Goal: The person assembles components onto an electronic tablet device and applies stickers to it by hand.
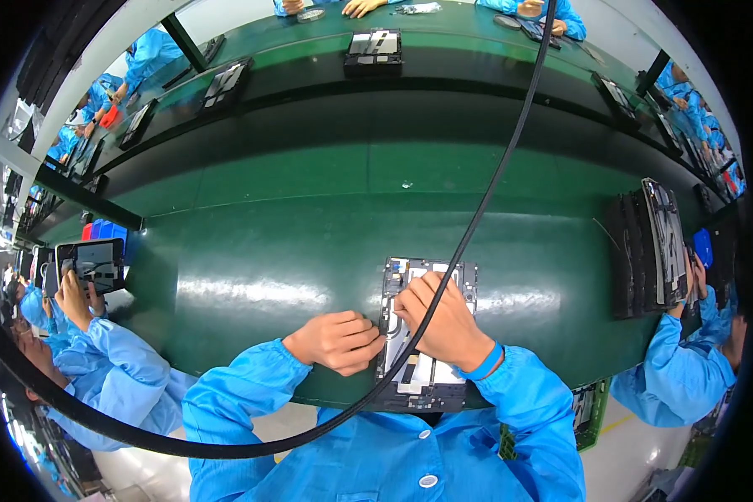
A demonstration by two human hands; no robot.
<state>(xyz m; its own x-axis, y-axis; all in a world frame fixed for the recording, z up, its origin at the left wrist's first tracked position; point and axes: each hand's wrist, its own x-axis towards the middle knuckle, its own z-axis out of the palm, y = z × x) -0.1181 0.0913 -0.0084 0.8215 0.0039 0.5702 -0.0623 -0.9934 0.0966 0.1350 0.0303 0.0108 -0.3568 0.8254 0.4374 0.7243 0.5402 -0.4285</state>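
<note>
Black cable (481, 216) crosses our view; on the green table (251, 251) an opened tablet (433, 370) lies lengthwise away from us, our right hand (455, 328) over it, left hand (339, 343) nearest its left edge, both curled, grip unclear.

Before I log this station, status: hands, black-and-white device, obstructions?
Left hand at left edge of device; right hand over it. Device on green tabletop. Thick black cable crosses the view.
</note>
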